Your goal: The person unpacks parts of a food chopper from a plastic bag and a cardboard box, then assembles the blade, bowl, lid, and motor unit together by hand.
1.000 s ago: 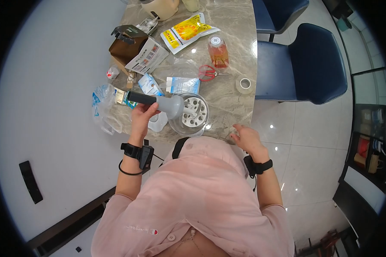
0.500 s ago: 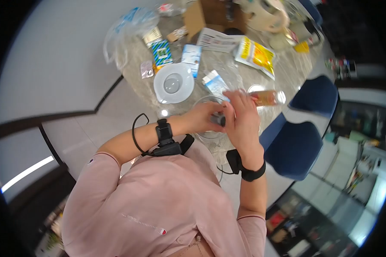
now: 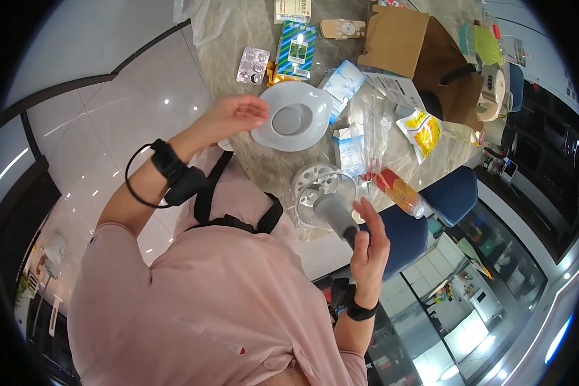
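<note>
My left hand (image 3: 241,112) is open, its fingers stretched toward the rim of a white lid-like dish (image 3: 266,134) with a round recess in the middle. Whether the fingertips touch that rim I cannot tell. At the table's near edge is a clear bowl (image 3: 300,215) with a white perforated disc (image 3: 310,181) in it. A grey cylinder with a dark end (image 3: 334,215) leans up out of the bowl, tilted toward me. Beside its dark end my right hand (image 3: 370,248) is open, thumb and fingers apart, with nothing gripped.
Past the dish lie a blister pack (image 3: 253,65), a blue-green striped box (image 3: 296,48), blue-white boxes (image 3: 342,90) and a remote control (image 3: 343,29). A cardboard box (image 3: 395,42), a yellow packet (image 3: 421,134) and an orange drink bottle (image 3: 399,191) are to the right. Blue chairs (image 3: 453,193) stand beyond the edge.
My left hand has left the grey piece over the clear bowl and moved left to the white dish. My right hand has opened beside the tilted cylinder. The camera view has turned.
</note>
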Demonstrator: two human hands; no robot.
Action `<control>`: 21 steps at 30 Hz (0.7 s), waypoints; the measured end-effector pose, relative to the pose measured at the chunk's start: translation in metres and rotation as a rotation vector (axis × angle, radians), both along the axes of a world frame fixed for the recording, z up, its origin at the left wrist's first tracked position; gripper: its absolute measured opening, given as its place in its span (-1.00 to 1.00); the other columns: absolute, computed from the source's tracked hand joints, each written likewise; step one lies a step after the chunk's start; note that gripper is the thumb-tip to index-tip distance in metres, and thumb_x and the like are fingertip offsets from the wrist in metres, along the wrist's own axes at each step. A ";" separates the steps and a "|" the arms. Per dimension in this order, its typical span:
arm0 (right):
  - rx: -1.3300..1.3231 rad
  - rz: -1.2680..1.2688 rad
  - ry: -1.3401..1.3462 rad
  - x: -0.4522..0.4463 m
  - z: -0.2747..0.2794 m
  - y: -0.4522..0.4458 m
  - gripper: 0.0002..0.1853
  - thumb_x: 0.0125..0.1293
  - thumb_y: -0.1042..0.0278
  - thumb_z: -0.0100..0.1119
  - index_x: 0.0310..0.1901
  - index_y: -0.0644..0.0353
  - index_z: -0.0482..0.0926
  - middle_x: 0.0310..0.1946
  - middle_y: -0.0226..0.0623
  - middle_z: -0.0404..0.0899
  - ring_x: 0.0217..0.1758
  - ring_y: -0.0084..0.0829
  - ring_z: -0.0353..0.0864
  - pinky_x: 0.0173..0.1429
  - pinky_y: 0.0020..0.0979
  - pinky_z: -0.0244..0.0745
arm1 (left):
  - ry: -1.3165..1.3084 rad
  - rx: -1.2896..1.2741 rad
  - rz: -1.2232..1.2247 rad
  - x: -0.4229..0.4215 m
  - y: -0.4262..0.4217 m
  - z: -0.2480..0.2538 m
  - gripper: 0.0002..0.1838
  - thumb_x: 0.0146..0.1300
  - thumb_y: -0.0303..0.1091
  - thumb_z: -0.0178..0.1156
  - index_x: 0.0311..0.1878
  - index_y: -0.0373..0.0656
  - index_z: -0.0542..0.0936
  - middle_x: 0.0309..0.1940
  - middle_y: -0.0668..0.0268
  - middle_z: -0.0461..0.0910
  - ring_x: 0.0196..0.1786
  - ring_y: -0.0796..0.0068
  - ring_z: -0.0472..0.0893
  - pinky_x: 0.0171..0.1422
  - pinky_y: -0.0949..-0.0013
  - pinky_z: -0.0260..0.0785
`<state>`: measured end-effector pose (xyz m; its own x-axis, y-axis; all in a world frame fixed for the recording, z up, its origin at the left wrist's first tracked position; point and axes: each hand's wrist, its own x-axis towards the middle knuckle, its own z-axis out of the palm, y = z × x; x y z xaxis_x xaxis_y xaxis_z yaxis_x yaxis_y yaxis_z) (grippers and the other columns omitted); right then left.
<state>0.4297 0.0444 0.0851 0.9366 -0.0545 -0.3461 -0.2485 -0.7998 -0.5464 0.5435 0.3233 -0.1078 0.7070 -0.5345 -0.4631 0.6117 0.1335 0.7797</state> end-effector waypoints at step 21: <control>-0.218 -0.013 -0.012 -0.021 -0.061 -0.030 -0.47 0.44 -0.05 -0.29 0.23 0.14 0.39 0.17 -0.24 0.46 0.34 -0.08 0.29 0.40 0.03 -0.03 | 0.058 0.026 0.004 0.008 -0.002 0.003 -0.67 0.25 -0.40 0.18 0.07 -0.24 0.49 -0.09 0.29 0.59 -0.01 0.52 0.56 0.11 0.45 0.38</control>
